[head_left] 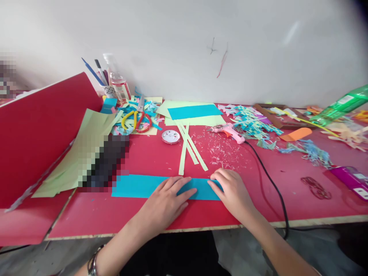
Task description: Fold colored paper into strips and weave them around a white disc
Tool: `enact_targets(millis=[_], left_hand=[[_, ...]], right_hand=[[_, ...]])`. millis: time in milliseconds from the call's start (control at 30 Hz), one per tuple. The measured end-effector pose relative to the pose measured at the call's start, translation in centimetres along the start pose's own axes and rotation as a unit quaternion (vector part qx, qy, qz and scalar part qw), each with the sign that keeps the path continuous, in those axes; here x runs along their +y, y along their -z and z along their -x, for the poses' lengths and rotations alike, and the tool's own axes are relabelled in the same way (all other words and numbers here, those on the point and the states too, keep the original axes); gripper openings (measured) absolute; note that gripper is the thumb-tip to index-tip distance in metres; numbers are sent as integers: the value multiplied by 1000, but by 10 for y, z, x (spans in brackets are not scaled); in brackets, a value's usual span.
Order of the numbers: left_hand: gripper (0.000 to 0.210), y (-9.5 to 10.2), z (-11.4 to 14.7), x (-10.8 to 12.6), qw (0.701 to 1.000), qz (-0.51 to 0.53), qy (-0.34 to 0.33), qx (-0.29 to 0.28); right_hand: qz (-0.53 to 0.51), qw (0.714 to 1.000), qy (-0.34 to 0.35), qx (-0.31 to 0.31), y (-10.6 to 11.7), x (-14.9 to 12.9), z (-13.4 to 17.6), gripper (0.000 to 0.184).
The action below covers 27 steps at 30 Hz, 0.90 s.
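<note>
A long blue paper strip [136, 186] lies flat near the table's front edge. Across its middle rests my left hand [166, 201], palm down with the fingers spread over the paper. My right hand [234, 191] touches the strip's right end; its fingers bend at the far edge and the thumb sits apart from them. The hand covers that end of the paper. Just beyond my hands, several narrow pale green paper strips [184, 153] lie crossed. Farther back, a shorter blue paper piece [194, 112] rests on pale green sheets [201, 122].
A pink glue gun [231, 132] trails a black cord [268, 176] over the front edge. Scissors [139, 117] lie on paper scraps, near a small round lid [170, 137]. At right are a green bottle [342, 105] and a purple can [349, 180]. A red board [48, 134] leans at left.
</note>
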<state>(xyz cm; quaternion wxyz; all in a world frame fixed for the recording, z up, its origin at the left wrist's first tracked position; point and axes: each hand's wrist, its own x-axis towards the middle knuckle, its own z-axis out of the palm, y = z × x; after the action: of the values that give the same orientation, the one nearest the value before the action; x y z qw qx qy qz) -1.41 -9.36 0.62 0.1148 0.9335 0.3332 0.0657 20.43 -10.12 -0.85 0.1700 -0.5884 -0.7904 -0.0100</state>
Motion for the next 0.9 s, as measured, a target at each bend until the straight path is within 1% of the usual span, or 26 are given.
enact_targets(millis=[67, 233, 367, 533, 800, 900], left_hand=[[41, 1, 3, -2, 1000, 6, -15, -6], [57, 4, 8, -5, 998, 20, -49, -42], [63, 4, 7, -5, 996, 16, -60, -59], [72, 4, 7, -6, 995, 20, -69, -65], [75, 4, 7, -6, 995, 29, -66, -74], [74, 5, 11, -9, 994, 31, -65, -79]], right_hand=[[1, 1000, 0, -1, 0, 0, 0, 15], [10, 1000, 0, -1, 0, -1, 0, 15], [39, 999, 5, 11, 1, -4, -1, 15], [51, 999, -1, 9, 0, -4, 0, 15], [56, 998, -5, 9, 0, -3, 1, 16], [56, 998, -6, 5, 1, -3, 1, 15]])
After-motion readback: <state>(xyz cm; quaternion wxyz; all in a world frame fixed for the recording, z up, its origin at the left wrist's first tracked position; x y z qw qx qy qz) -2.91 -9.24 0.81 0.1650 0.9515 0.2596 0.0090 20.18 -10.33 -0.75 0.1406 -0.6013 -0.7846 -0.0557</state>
